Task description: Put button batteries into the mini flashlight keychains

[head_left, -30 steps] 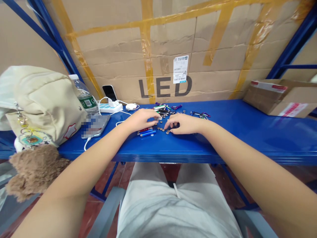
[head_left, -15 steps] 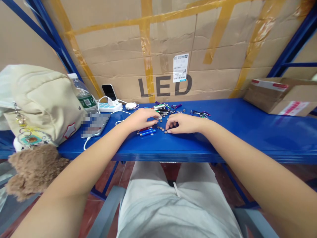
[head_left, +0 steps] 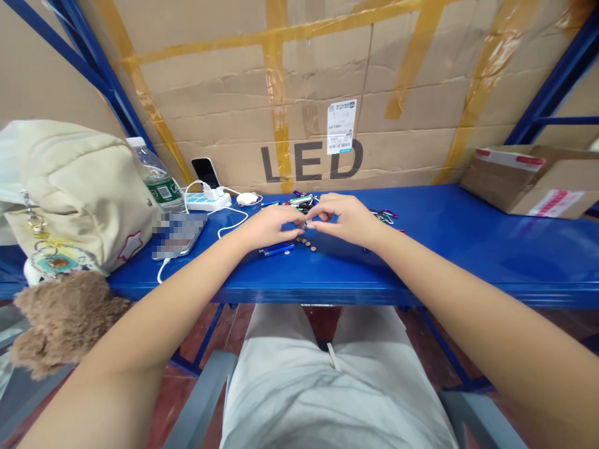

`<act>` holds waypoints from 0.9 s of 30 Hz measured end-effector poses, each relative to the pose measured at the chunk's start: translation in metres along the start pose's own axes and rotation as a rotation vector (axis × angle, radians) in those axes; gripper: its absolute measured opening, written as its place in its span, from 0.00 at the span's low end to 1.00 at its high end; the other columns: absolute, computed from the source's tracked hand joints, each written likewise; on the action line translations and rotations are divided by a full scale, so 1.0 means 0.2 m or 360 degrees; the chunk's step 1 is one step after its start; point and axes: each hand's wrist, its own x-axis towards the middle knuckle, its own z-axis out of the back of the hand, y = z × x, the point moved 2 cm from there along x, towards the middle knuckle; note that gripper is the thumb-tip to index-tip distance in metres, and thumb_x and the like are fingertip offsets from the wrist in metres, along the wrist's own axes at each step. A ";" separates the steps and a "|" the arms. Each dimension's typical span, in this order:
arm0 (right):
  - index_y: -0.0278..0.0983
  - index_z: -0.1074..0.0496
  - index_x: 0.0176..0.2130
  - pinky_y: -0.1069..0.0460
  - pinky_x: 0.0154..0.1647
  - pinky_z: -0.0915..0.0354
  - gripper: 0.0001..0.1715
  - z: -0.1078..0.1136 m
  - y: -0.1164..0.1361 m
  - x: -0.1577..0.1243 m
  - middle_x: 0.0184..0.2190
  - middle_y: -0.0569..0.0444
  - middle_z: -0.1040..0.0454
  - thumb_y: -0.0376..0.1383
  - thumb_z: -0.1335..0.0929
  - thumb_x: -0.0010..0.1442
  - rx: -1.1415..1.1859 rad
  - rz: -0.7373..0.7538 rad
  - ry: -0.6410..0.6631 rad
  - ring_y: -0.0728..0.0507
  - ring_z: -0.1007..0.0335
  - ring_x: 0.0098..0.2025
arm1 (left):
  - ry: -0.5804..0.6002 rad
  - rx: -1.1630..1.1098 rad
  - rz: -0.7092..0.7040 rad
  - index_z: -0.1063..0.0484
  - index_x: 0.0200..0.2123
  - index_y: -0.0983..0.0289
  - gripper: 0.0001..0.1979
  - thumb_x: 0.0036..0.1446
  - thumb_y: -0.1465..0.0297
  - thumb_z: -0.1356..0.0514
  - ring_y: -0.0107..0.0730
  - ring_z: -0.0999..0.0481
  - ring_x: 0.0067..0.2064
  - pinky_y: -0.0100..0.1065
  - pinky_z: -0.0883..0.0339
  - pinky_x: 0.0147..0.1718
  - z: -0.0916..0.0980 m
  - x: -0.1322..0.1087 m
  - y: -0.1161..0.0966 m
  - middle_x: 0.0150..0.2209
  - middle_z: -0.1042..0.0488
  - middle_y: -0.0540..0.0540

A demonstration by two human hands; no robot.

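My left hand and my right hand meet over the blue table. The left hand's fingertips pinch a small silvery piece, mostly covered by fingers. Thumb and forefinger of my right hand press together at the same spot; what they hold is hidden. Just below the fingertips lie several small round discs, like button cells. Slim blue metal tubes rest under the left hand. Behind the hands is a heap of small coloured tubes with clips, partly covered by my right hand.
More small tubes lie right of my right hand. On the left of the blue table are a phone, white power strip, cables, water bottle and beige bag. An open carton stands at right.
My right hand has risen from the discs and moved left to meet my left hand's fingertips. The left hand has shifted only slightly.
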 end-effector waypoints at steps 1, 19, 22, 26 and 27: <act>0.39 0.22 0.35 0.51 0.36 0.40 0.07 0.00 0.00 0.00 0.24 0.57 0.35 0.39 0.31 0.59 -0.0003 0.0018 0.0000 0.47 0.37 0.30 | -0.0005 -0.0012 0.0003 0.25 0.40 0.63 0.09 0.61 0.66 0.43 0.35 0.23 0.42 0.35 0.34 0.44 0.00 0.00 0.00 0.39 0.21 0.56; 0.37 0.23 0.36 0.52 0.33 0.39 0.14 -0.05 -0.02 -0.04 0.30 0.54 0.27 0.45 0.29 0.54 0.0068 -0.0264 0.0688 0.48 0.34 0.31 | -0.0105 0.0072 0.0055 0.25 0.39 0.63 0.08 0.60 0.66 0.41 0.33 0.24 0.39 0.32 0.33 0.41 0.02 -0.02 0.05 0.37 0.22 0.54; 0.38 0.22 0.35 0.52 0.33 0.39 0.11 -0.06 -0.03 -0.05 0.30 0.54 0.27 0.42 0.30 0.55 0.0047 -0.0266 0.0753 0.48 0.33 0.31 | -0.0082 0.0085 0.0051 0.25 0.40 0.63 0.09 0.60 0.65 0.41 0.33 0.23 0.40 0.32 0.34 0.40 0.02 -0.02 0.05 0.38 0.22 0.55; 0.37 0.23 0.34 0.52 0.32 0.39 0.10 -0.05 -0.03 -0.04 0.30 0.54 0.27 0.41 0.30 0.55 0.0065 -0.0238 0.0665 0.47 0.34 0.30 | -0.0062 0.0043 0.0062 0.25 0.40 0.63 0.08 0.60 0.66 0.41 0.34 0.23 0.40 0.33 0.34 0.41 0.01 -0.02 0.04 0.38 0.21 0.55; 0.37 0.23 0.34 0.52 0.33 0.40 0.10 -0.04 -0.03 -0.04 0.30 0.53 0.27 0.41 0.30 0.55 0.0060 -0.0201 0.0560 0.47 0.34 0.31 | -0.0051 0.0034 0.0068 0.25 0.40 0.63 0.08 0.60 0.66 0.41 0.34 0.23 0.40 0.33 0.34 0.42 0.01 -0.02 0.04 0.38 0.21 0.55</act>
